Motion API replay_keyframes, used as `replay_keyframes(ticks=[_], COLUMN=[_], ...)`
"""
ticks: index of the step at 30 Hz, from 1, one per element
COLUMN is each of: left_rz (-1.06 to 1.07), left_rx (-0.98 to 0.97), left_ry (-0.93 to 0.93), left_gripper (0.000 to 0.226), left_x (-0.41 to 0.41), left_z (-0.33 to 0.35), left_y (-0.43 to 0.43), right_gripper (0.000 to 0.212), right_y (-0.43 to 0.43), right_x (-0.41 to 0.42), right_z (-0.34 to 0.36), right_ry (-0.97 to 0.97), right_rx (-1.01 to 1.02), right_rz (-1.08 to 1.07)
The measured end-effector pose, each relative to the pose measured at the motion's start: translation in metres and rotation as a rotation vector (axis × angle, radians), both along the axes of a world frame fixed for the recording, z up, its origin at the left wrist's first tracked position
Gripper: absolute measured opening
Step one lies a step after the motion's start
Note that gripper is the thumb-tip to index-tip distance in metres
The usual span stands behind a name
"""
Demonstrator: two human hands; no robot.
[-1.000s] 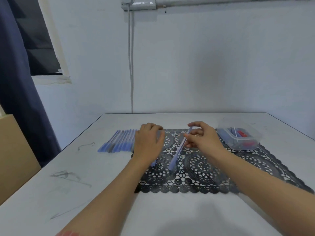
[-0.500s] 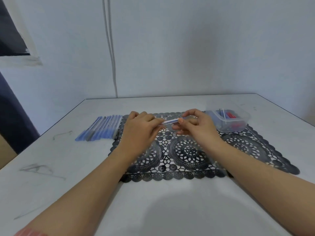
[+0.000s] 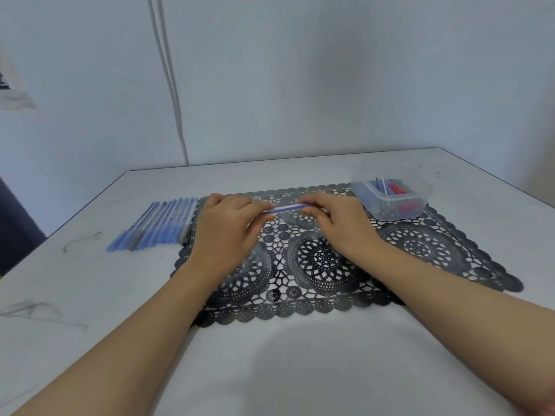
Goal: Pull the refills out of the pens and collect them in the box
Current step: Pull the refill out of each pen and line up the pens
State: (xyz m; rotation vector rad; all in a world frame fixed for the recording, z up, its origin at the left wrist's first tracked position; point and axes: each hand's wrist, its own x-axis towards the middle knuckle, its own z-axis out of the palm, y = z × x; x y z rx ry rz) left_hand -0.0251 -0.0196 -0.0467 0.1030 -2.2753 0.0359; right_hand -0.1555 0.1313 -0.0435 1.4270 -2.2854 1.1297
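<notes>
Two hands now pinch the clear-and-blue plastic pen (image 3: pixel 285 208) level over the black lace mat (image 3: pixel 420 250), left hand (image 3: pixel 228 226) newly on its left end, right hand (image 3: pixel 336 223) on its right; extraction seems next, clear plastic box (image 3: pixel 428 190) far right.

Both hands hold one blue pen (image 3: pixel 283 208) level above the black lace placemat (image 3: pixel 420 250): left hand (image 3: pixel 228 232) grips one end, right hand (image 3: pixel 336 220) pinches the other. Row of blue pens (image 3: pixel 159 225) lies left of the mat on the white table (image 3: pixel 270 370). Clear plastic box (image 3: pixel 420 199), holding red and blue pieces, sits on the mat's far right corner.
</notes>
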Motion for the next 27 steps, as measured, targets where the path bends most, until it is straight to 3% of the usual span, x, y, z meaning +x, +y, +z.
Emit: replay_keyframes(ticks=[3,4,8,12,15,18,27], left_rz=[-0.005,-0.004,-0.004,-0.010,-0.015,-0.015,-0.009], left_rx=[-0.017,-0.018,-0.017,-0.033,-0.044,-0.052,-0.023], left_ry=[0.016,0.022,0.037,0.038,0.032,0.009,-0.022], left_gripper=[0.029,0.030,0.030,0.029,0.028,0.027,0.029], left_x=[0.0005,0.0006,0.0006,0.0008,0.0012,0.0011,0.0014], left_z=[-0.0003,-0.0001,0.0004,0.0003,0.0010,0.0013,0.0027], left_y=[-0.0018,-0.0025,-0.0048,-0.0045,-0.0045,-0.0034,-0.0024], right_gripper=[0.019,0.017,0.011,0.016,0.022,0.009,0.002], right_y=[-0.0025,-0.0036,-0.0069,-0.0051,-0.0039,-0.0056,-0.0045], right_x=[0.0001,-0.0001,0.0020,0.0019,0.0003,-0.0005,0.0026], right_z=[-0.0019,-0.0018,0.0005,0.0047,0.0058,0.0032,0.0044], right_ry=[-0.084,-0.188,-0.899,-1.244,-1.268,-1.227,-0.951], right_rx=[-0.031,-0.066,-0.328,-0.435,-0.432,-0.412,-0.342], right_rz=[-0.003,0.000,0.167,0.278,0.295,0.277,0.210])
